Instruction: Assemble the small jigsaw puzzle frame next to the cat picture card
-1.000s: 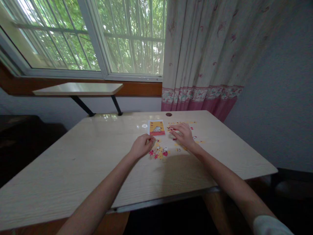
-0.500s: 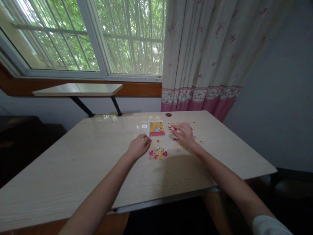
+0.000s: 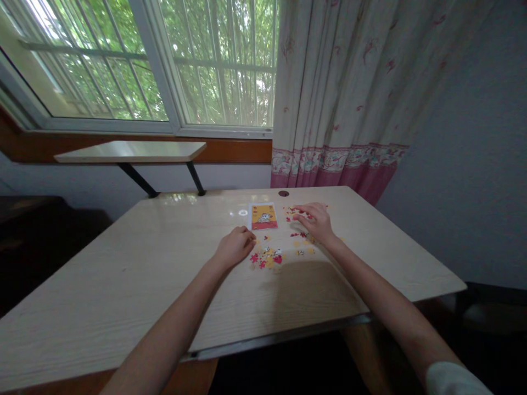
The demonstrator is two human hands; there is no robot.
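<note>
My left hand (image 3: 236, 245) rests on the table with its fingers curled together, just left of a loose pile of jigsaw pieces (image 3: 269, 260) in red, yellow and white. Whatever its fingers may hold is hidden. My right hand (image 3: 318, 220) hovers over more puzzle pieces (image 3: 300, 235), thumb and forefinger apart and no piece visible between them. Between the hands, slightly farther back, lies a picture card (image 3: 264, 216) showing a white animal figure on yellow and red. The right hand partly covers the pieces beneath it.
The pale wooden table (image 3: 164, 274) reaches to the wall, with a round cable hole (image 3: 284, 193) near its back edge. A raised shelf (image 3: 135, 151) on black legs stands at the back left. A curtain (image 3: 329, 109) hangs behind the table.
My right hand has shifted a little to the right, showing more of the pieces near the card. My left hand and the card stay put.
</note>
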